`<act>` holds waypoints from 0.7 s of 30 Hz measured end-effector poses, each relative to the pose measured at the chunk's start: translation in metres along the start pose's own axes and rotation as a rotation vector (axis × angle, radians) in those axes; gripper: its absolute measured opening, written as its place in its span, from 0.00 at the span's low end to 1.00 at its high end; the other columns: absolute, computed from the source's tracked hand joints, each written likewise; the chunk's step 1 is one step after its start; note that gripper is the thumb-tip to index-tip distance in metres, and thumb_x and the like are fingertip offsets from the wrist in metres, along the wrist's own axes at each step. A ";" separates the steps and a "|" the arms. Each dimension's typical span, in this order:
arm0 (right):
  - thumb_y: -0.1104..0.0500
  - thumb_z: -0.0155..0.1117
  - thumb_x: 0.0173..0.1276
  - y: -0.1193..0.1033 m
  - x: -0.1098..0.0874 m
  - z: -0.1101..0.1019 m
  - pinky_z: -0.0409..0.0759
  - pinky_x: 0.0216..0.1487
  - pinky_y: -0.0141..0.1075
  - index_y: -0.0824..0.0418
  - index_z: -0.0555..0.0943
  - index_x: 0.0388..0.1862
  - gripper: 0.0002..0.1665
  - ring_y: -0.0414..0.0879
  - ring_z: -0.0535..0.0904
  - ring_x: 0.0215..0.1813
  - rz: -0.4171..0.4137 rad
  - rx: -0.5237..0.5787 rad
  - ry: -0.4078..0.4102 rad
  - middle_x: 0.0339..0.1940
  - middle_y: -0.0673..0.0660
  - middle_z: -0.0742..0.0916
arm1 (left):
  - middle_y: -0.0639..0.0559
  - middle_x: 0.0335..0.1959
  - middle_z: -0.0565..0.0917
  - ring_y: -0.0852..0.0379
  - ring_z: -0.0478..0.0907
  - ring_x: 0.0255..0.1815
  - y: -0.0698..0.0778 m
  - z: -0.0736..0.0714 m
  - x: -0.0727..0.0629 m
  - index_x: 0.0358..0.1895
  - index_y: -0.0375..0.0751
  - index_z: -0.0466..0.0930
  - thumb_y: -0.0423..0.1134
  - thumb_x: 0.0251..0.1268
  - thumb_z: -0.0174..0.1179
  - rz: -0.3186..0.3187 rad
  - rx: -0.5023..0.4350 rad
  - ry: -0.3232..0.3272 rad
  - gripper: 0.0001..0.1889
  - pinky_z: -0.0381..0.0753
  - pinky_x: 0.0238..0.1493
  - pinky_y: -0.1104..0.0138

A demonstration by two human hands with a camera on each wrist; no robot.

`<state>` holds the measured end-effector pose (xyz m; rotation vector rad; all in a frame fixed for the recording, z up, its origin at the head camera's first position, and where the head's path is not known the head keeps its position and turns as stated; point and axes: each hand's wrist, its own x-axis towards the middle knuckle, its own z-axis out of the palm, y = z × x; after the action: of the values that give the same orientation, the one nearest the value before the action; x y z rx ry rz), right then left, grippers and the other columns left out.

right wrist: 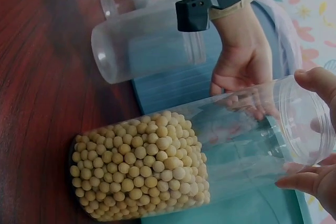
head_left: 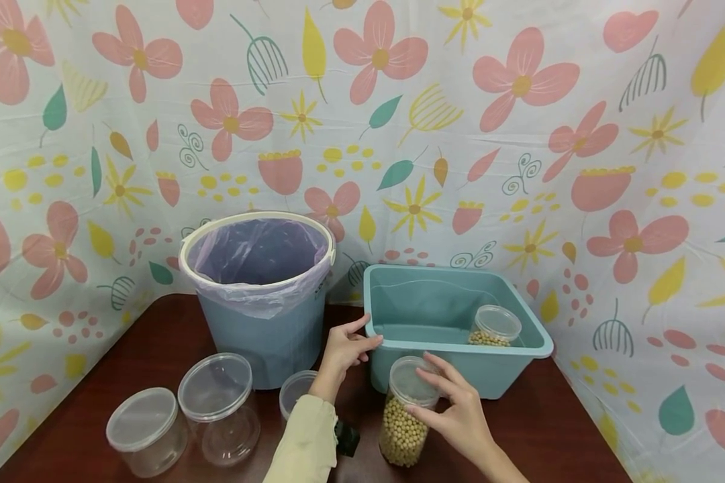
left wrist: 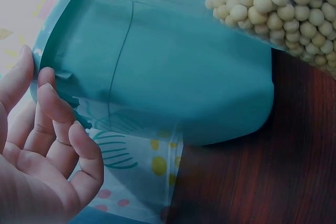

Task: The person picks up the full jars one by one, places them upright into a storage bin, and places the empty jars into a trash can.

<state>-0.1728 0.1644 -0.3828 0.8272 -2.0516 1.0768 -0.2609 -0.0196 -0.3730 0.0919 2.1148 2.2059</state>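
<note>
A light-blue bin (head_left: 278, 345) with a plastic liner (head_left: 267, 300) stands on a dark wood-grain table (head_left: 556, 436), 3 clear jars (head_left: 214, 389) near it; floral sheeting (head_left: 447, 151) hangs behind.

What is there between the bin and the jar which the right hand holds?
In the head view: the left hand, its sleeve, a black wrist device and a partly hidden clear jar.

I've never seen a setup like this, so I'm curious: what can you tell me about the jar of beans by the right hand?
The jar is a tall, clear cylinder, apparently plastic, about half filled with round, pale-yellow beans; the space above them looks empty. A translucent lid covers its ridged top. It stands roughly upright at the table, in front of the teal tub. The right hand grips it near the lid, fingers and thumb on opposite sides.
</note>
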 end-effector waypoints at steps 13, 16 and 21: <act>0.76 0.74 0.30 -0.009 0.017 -0.006 0.74 0.37 0.23 0.76 0.80 0.36 0.26 0.65 0.75 0.44 0.030 -0.011 0.012 0.47 0.72 0.78 | 0.52 0.18 0.80 0.61 0.70 0.11 -0.024 0.000 0.018 0.58 0.45 0.72 0.37 0.47 0.68 0.021 0.016 0.026 0.29 0.67 0.14 0.72; 0.75 0.75 0.30 -0.004 0.020 -0.008 0.74 0.37 0.23 0.75 0.81 0.37 0.27 0.64 0.75 0.45 0.034 -0.014 0.011 0.47 0.70 0.78 | 0.51 0.19 0.81 0.60 0.71 0.11 -0.023 0.000 0.018 0.57 0.46 0.73 0.37 0.48 0.68 0.020 0.019 0.029 0.28 0.67 0.14 0.72; 0.72 0.77 0.31 0.016 0.022 -0.010 0.74 0.37 0.23 0.72 0.81 0.40 0.29 0.59 0.76 0.46 0.029 -0.024 0.022 0.50 0.66 0.78 | 0.49 0.19 0.81 0.60 0.70 0.11 -0.023 0.000 0.018 0.57 0.47 0.73 0.37 0.48 0.68 0.009 0.004 0.024 0.28 0.67 0.14 0.72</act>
<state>-0.1949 0.1754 -0.3681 0.7726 -2.0596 1.0698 -0.2784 -0.0166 -0.3966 0.0765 2.1351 2.2192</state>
